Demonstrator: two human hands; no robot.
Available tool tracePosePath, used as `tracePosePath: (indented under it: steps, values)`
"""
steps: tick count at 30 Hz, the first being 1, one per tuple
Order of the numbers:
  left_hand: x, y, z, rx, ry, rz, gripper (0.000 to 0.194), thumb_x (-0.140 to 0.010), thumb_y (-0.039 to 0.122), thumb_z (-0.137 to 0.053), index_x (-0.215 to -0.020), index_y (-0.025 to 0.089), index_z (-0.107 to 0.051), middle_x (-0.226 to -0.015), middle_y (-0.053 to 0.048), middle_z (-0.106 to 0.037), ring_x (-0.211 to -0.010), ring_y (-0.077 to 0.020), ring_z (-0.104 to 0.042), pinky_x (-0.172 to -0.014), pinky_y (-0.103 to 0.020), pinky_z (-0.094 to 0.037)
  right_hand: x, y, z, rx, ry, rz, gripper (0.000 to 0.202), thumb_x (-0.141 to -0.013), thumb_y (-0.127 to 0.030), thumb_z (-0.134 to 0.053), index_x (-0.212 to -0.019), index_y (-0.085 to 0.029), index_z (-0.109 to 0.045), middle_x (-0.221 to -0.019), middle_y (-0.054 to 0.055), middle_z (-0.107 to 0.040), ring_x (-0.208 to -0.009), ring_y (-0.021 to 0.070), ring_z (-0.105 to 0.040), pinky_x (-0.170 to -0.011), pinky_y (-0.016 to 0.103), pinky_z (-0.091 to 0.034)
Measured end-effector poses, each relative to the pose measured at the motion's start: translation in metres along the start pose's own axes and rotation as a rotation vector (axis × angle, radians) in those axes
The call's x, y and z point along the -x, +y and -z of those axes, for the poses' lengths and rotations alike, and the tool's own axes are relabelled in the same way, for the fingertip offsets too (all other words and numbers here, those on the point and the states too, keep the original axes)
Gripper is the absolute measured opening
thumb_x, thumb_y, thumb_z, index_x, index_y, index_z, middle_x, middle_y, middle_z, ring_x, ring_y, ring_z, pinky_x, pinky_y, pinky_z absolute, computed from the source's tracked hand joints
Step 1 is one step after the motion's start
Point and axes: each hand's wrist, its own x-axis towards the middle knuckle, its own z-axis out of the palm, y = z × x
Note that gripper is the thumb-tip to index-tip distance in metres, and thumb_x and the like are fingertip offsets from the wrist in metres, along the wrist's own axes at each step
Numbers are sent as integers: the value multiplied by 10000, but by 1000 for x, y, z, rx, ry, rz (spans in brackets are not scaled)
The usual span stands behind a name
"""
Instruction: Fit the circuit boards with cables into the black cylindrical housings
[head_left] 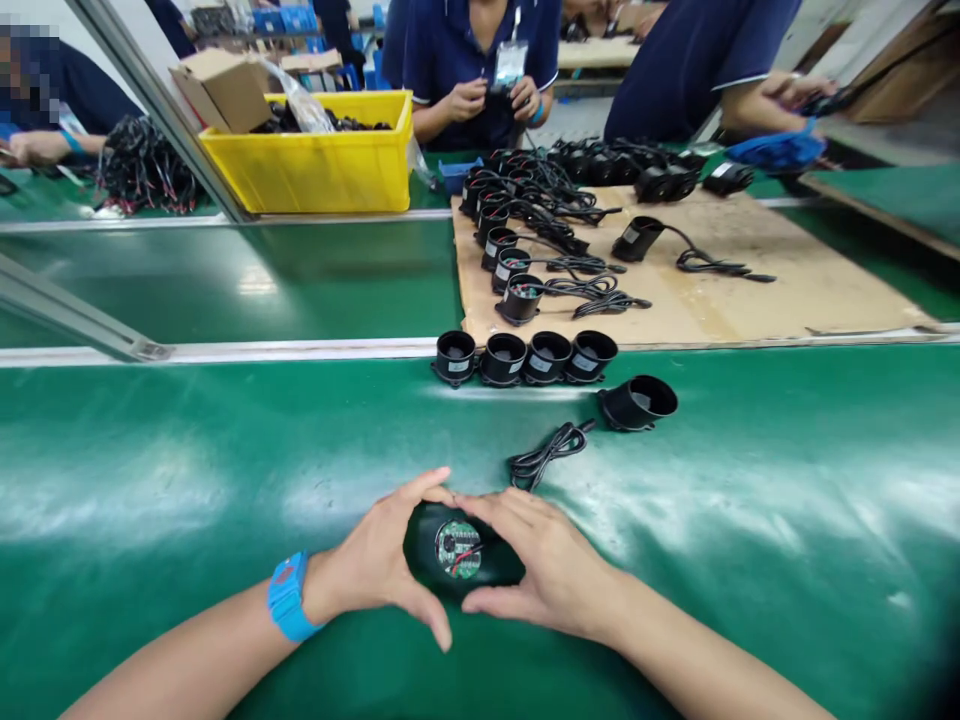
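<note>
A round green circuit board (459, 550) with red and black wires lies on the green work surface (225, 450), framed by both hands. My left hand (390, 560), with a blue band at the wrist, curves round its left side, thumb and fingers apart. From the right my right hand (536, 565) curves the same way, its thumb spread from its fingers. The fingertips of the two hands meet just beyond the board. A coiled black cable (551, 455) sits past my right hand, near a black cup-shaped housing (639, 403).
Several black housings (504, 359) stand in a row at the surface's far edge. Behind them, cardboard (697, 300) holds more housings with cables. A yellow bin (315, 165) is at the back left. Metal posts (75, 305) rise at left. People in dark blue shirts work across the line.
</note>
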Motion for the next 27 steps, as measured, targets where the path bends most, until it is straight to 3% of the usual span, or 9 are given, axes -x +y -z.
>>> tracePosePath:
  steps: [2, 4, 7, 10, 12, 15, 18, 23, 27]
  values:
    - [-8, -3, 6, -17, 49, 45, 1142, -733, 869, -633, -1607, 316, -148, -1375, -128, -589, -1257, -339, -624, -1096, -539, -494, -2, -4, -5, 13, 29, -4, 839, -712, -559, -913, -1360, -174, -544, -1201, 112, -720, -949, 286, -681, -807, 421, -575]
    - [-25, -8, 13, -97, 147, 125, 1027, -832, 820, -581, -1607, 305, -147, -1465, -149, -511, -1357, -344, -533, -1156, -577, -421, -3, -7, -10, 22, 68, -6, 675, -728, -474, -920, -1246, -177, -605, -1147, 93, -736, -913, 268, -683, -795, 400, -572]
    - [-66, -25, 25, -257, 289, 208, 1096, -807, 665, -766, -1602, 239, -143, -1566, -201, -411, -1463, -369, -422, -1210, -602, -339, -5, -8, -16, 42, 102, 1, 579, -698, -378, -917, -1165, -183, -632, -1107, 74, -745, -880, 260, -673, -785, 395, -567]
    - [-113, -49, 37, -346, 325, 241, 1245, -693, 539, -907, -1598, 153, -145, -1602, -255, -375, -1504, -414, -362, -1235, -624, -287, -4, -6, -22, 52, 111, 2, 557, -694, -346, -876, -1169, -191, -629, -1110, 67, -745, -892, 258, -670, -805, 397, -567]
    - [-139, -61, 43, -352, 297, 228, 1209, -687, 472, -923, -1583, 103, -201, -1589, -268, -405, -1484, -431, -395, -1226, -611, -310, -4, -4, -27, 56, 146, 14, 472, -713, -341, -824, -1126, -209, -636, -1067, 54, -753, -859, 246, -672, -784, 383, -569]
    - [-161, -68, 49, -334, 246, 168, 902, -768, 397, -864, -1481, 74, -417, -1471, -224, -566, -1366, -393, -551, -1163, -519, -426, -4, -2, -27, 79, 209, 43, 366, -737, -391, -766, -1046, -241, -638, -955, 35, -761, -773, 237, -680, -696, 366, -579]
    - [-155, -61, 51, -334, 225, 122, 715, -773, 343, -861, -1367, 100, -548, -1342, -180, -670, -1247, -366, -636, -1086, -498, -492, 0, -9, -8, 142, 204, 81, 331, -794, -375, -711, -1091, -259, -626, -949, 30, -770, -781, 232, -733, -663, 336, -617]
    - [-91, -36, 33, -328, 138, 96, 867, -514, 510, -999, -1239, 195, -644, -1230, -122, -732, -1137, -394, -670, -1046, -592, -479, 24, -39, 50, 585, 411, 191, 391, -871, -305, -702, -1234, -177, -633, -1028, 58, -806, -779, 207, -790, -602, 271, -645]
    - [-46, -17, 6, -265, 5, 81, 796, -650, 621, -903, -1289, 254, -602, -1276, -101, -711, -1212, -356, -650, -1104, -559, -429, 34, -49, 81, 818, 605, 99, 351, -900, -302, -769, -1210, -154, -694, -949, 56, -813, -692, 196, -774, -633, 281, -616]
